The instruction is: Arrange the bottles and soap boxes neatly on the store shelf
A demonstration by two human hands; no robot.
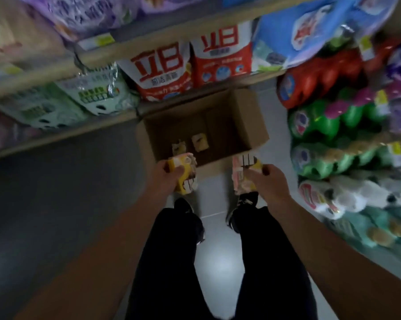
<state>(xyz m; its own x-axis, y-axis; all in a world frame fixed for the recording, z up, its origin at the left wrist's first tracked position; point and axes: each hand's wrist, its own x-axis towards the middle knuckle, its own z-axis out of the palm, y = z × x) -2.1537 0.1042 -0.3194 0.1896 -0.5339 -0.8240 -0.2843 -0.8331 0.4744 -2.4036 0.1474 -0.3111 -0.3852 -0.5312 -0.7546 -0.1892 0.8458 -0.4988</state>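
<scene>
Left hand (pixel 169 173) grip clamped on soap boxes (pixel 184 175); right hand (pixel 270 181) likewise (second stack (pixel 243 175)), above carton (pixel 248 116).

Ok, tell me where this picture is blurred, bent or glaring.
Head view: motion blur smears the green and red bottles at right; wide-angle bends the beige shelf edges; glare spot on the grey floor; both hands' soap boxes soft.

Grey floor (pixel 220 262) w/ glare, stocked shelves (pixel 172 40) both sides
</scene>
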